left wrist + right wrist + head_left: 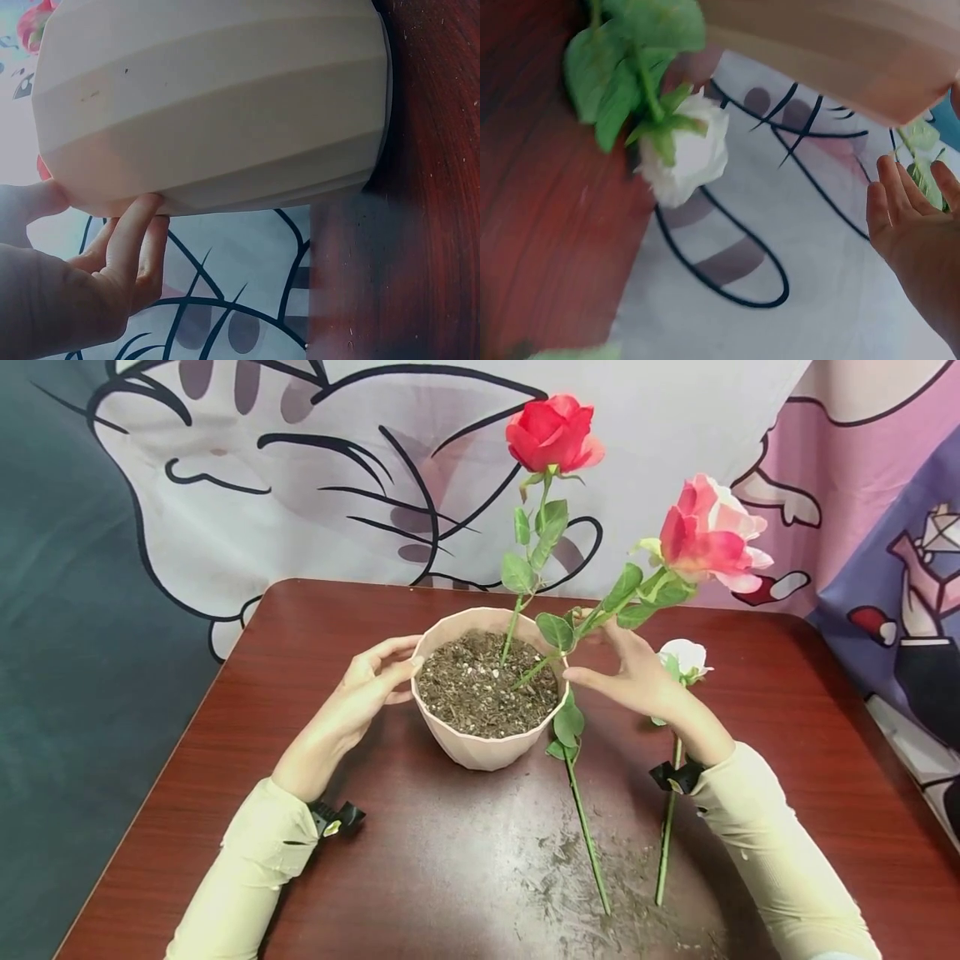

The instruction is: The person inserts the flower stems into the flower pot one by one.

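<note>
A pale pink flowerpot (486,753), filled with dark soil (472,693), stands upright on the table between both hands. A red rose (553,435) rises upright from the soil; a pink-and-white rose (712,535) leans right over the rim. My left hand (363,685) holds the pot's left side, thumb at the rim and bent fingertips against the outer wall (225,112). At the right rim, my right hand (633,668) touches with its thumb. Its other fingers (900,199) extend fairly straight beside the pot, partly behind leaves in the head view.
Right of the pot, a white rose (684,658) lies on the brown table (360,877), partly beneath the right forearm. Another green stem (587,827) lies beside it, its upper end hidden by the pot. Soil crumbs (570,868) litter the front. A cartoon cloth (300,527) hangs behind.
</note>
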{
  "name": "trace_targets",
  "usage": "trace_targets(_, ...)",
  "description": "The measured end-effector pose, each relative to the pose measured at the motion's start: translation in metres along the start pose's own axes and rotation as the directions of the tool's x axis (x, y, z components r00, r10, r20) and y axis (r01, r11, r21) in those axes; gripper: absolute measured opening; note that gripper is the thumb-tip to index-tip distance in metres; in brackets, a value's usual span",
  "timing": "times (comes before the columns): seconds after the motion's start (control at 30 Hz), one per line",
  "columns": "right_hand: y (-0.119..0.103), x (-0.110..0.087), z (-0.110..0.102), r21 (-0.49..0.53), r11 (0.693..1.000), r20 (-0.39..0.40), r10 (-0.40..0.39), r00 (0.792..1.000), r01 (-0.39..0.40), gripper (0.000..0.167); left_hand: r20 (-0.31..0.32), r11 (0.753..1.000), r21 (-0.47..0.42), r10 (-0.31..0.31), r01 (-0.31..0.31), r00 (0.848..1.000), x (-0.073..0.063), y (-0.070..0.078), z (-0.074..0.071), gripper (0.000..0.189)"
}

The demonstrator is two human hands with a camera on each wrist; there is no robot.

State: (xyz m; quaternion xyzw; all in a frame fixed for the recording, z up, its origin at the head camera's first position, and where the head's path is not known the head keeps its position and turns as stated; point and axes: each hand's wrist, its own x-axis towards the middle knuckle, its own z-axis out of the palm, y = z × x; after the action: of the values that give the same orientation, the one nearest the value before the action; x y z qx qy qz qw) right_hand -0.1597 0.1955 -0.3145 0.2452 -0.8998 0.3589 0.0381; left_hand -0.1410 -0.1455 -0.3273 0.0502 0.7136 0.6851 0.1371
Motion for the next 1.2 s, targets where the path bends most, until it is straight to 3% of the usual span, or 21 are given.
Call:
trace_targets(0.1, 0.007, -0.009, -0.005, -0.021, 1.0, -0.009, 0.012, 1.0, -0.012, 0.062, -0.003, 1.0, 0.004, -0.001, 0.001, 1.0, 0.0, 0.0, 0.0, 0.045)
trace_targets(0.3, 0.022, -0.028, -0.012, 0.054, 0.998, -0.024, -0.031, 0.999, 0.032, 0.068, 0.002, 1.0, 0.008, -0.002, 0.002, 1.0, 0.002, 0.0, -0.001, 0.045)
trace_targets(0.53, 0.028, -0.05, -0.018, 0.031, 0.999, -0.023, 0.03, 0.999, -0.029, 0.073, 0.004, 1.0, 0.014, -0.014, 0.014, 1.0, 0.003, -0.001, -0.003, 0.046)
trace_targets(0.7, 0.035, -0.064, -0.013, 0.036, 0.999, -0.016, 0.024, 1.0, -0.024, 0.078, 0.006, 1.0, 0.014, -0.005, 0.005, 1.0, 0.003, 0.0, -0.002, 0.046)
trace_targets(0.87, 0.042, -0.075, 0.0, 0.05, 0.997, 0.045, 0.061, 0.997, -0.063, 0.081, 0.013, 1.0, 0.004, -0.001, 0.001, 1.0, 0.002, 0.001, -0.003, 0.046)
trace_targets(1.2, 0.036, -0.097, 0.025, 0.009, 0.977, 0.162, 0.211, 0.964, -0.215, 0.06, 0.019, 1.0, 0.003, 0.0, 0.0, 1.0, 0.001, 0.002, -0.003, 0.046)
